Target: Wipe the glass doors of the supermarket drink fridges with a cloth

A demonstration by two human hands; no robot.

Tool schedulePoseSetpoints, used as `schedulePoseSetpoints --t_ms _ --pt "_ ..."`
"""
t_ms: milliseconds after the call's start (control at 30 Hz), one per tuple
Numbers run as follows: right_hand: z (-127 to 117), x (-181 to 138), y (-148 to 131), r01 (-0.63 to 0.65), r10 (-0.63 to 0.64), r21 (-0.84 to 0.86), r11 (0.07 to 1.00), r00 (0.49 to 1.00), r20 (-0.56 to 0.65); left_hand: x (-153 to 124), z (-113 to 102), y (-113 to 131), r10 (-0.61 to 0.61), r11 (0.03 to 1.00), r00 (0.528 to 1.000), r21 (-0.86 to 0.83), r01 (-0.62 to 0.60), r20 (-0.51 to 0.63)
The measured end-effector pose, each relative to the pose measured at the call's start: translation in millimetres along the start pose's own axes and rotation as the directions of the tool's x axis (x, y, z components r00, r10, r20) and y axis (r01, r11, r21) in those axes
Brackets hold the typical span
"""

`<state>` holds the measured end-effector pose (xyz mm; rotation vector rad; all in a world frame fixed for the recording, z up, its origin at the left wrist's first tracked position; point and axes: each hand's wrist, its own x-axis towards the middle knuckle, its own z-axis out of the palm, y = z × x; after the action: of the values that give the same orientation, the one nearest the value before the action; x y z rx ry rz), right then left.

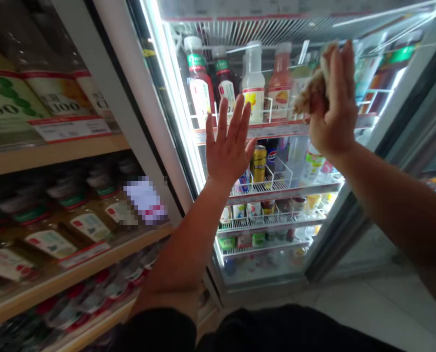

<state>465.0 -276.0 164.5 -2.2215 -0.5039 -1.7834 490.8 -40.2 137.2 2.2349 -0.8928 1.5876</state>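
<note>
My left hand is raised, palm forward and fingers spread, with nothing in it. It is in front of the lit glass-fronted drinks fridge, and I cannot tell whether it touches the glass. Higher and to the right, my right hand holds a crumpled brownish cloth flat under its palm, facing the fridge front. Behind the hands, a red bottle, a clear bottle with a white cap and a pink bottle stand on the upper rack.
Wooden shelves on the left carry green-collared bottles and larger juice bottles. A gold can and small cups are on the fridge's lower racks. A dark door frame runs down the right, above the pale tiled floor.
</note>
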Motion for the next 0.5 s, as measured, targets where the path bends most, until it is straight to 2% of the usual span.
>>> schedulePoseSetpoints --t_ms 67,200,300,367,433,500 --pt "3.9 -7.1 -0.9 0.054 -0.055 0.027 0.998 0.998 0.032 -0.1 -0.8 0.3 -0.01 1.0 1.0 0.001 0.01 0.013" --pt "6.5 -22.0 -1.3 0.174 -0.188 0.092 0.98 0.966 0.179 -1.2 1.0 -0.7 -0.029 0.997 0.999 -0.071 0.032 0.04" --pt "-7.1 -0.9 8.1 0.059 -0.063 0.032 0.998 0.986 0.152 -0.1 2.4 -3.9 -0.011 0.994 1.0 -0.105 0.013 0.02" --pt "-14.7 13.4 15.2 -0.055 0.056 -0.016 0.998 0.998 0.043 2.2 3.8 -7.1 -0.002 0.987 1.0 -0.163 0.002 -0.005" --pt "-14.8 11.0 18.7 -0.109 0.108 -0.043 0.993 0.994 -0.019 4.5 5.4 -10.0 0.007 0.969 1.0 -0.246 -0.01 -0.012" --pt "-8.1 -9.3 19.4 -0.11 0.113 -0.048 0.993 0.991 0.07 5.6 6.0 -11.9 0.024 0.953 1.0 -0.303 -0.025 -0.009"
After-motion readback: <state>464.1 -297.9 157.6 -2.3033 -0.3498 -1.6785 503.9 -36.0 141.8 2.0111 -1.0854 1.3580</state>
